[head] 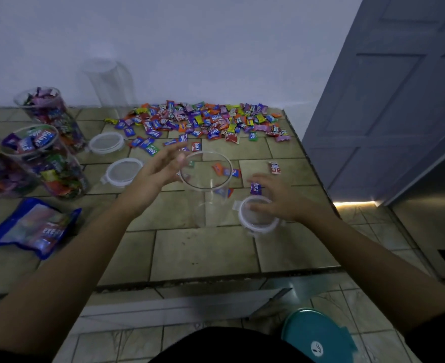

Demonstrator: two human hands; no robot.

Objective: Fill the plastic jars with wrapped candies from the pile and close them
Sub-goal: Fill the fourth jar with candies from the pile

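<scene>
Surface: a tiled surface (203, 247) of tan rectangular tiles with dark grout, dimly lit.
Room: a plain white wall (190, 48) runs behind it; a grey panelled door (389, 100) stands at the right, with a strip of light at its foot.
Candy pile: the wrapped candies (205, 121) lie heaped at the back against the wall, and a few loose ones are scattered toward the middle.
Empty jar: a clear plastic jar (208, 195) stands upright and open in the middle, nothing inside it.
Left grip: the left grip (158, 171) is released, fingers stretched out at the jar's left rim; blur hides whether they touch it.
Right grip: the right grip (273, 199) is released, fingers spread flat on a clear lid (258, 221) just right of the jar; a purple candy (255, 188) lies at the fingertips.
Left side: three filled jars (46, 163) stand open near the left, with two loose lids (123, 172) beside them and a blue candy bag (33, 227) in front.
Back: another empty jar (109, 85) stands by the wall.
Edges: the front edge drops to a lower tiled floor (373, 310); the right edge runs beside the door.
Open room: bare tiles lie between the jar and the front edge.
Below: a teal lid (318, 336) shows near the person's lap.
</scene>
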